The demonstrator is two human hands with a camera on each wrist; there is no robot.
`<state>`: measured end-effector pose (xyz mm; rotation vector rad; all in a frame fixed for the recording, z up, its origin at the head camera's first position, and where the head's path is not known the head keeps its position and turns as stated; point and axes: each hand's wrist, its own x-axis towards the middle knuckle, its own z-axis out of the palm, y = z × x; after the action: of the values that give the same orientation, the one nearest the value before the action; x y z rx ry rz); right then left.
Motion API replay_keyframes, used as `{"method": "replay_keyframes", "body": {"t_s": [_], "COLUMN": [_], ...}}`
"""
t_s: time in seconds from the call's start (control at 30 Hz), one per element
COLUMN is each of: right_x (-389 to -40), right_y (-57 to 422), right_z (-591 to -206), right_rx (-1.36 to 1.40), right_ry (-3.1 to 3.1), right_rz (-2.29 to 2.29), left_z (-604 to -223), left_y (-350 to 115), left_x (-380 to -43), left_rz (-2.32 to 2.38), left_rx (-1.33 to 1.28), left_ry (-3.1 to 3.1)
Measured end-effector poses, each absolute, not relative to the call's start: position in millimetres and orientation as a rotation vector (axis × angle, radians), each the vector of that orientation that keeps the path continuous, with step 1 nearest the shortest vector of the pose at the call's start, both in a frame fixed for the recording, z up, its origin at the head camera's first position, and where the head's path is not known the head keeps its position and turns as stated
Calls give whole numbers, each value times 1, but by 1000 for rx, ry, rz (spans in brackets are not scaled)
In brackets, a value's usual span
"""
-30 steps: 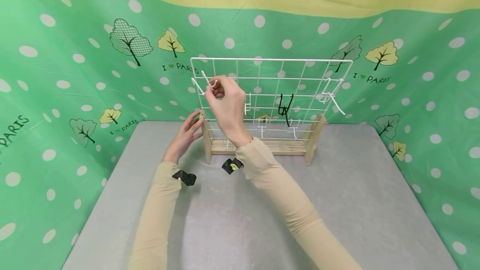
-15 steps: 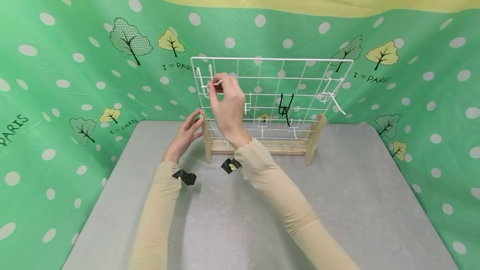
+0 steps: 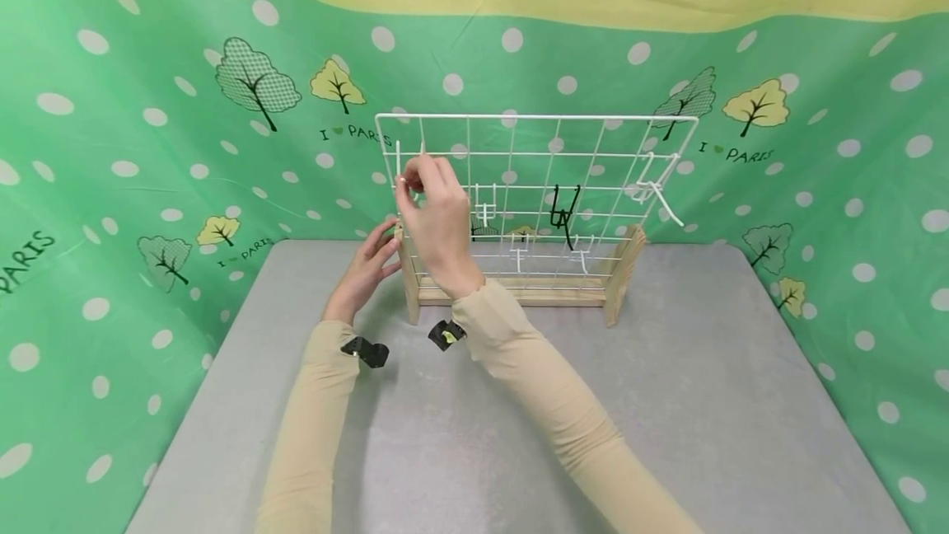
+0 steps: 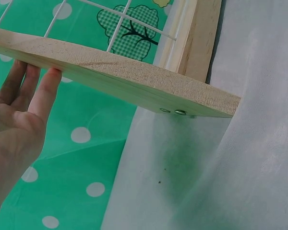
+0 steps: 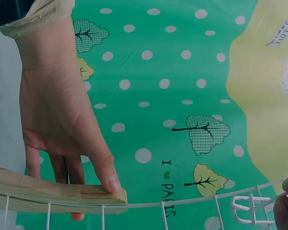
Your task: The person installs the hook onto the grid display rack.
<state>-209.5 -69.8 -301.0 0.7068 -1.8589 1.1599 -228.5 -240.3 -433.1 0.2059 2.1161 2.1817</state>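
My right hand (image 3: pixel 439 225) pinches a white wire hook (image 3: pixel 398 156) between thumb and fingertips. The hook's two prongs stand nearly upright at the upper left of a white wire grid rack (image 3: pixel 537 117). My fingers hide its lower part, and I cannot tell whether it is seated on a wire. My left hand (image 3: pixel 363 274) holds the top of the rack's left wooden post (image 3: pixel 409 278). In the right wrist view its thumb lies on one side of the post (image 5: pixel 62 188), and the fingers pass behind.
A black hook (image 3: pixel 565 217) and several white hooks hang on the grid, with a larger white hook (image 3: pixel 656 192) near its right edge. The right wooden post (image 3: pixel 623 278) stands on the grey table (image 3: pixel 460 435). A green dotted curtain (image 3: pixel 185 138) encloses the back and sides.
My right hand has shifted slightly left and down. The white hook, tilted a second ago, now has its prongs nearly upright against the grid. My left hand has stayed on the post.
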Motion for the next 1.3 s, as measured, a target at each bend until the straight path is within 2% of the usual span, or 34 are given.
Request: {"method": "replay_keyframes", "body": {"t_s": [0.5,0.73,1.0,1.3], "right_x": [-203,-193,-180,-169], "right_y": [-70,-65,-56,-39], "right_z": [-325,-335,-346,-365], "right_rx": [785,796,818,851], "right_ry": [-1915,-1918,-1954,-1988], "right_rz": [1241,1267,1223,1228], "left_z": [-426,-448,-432,-441], "left_y": [-236,-240,-232,-225], "left_x": [-222,-233,-219,-205], "left_rz": [2201,2246,2302,2419], "left_rx": [246,246,221,235], "left_ry": [2082,2108,2111,2041]}}
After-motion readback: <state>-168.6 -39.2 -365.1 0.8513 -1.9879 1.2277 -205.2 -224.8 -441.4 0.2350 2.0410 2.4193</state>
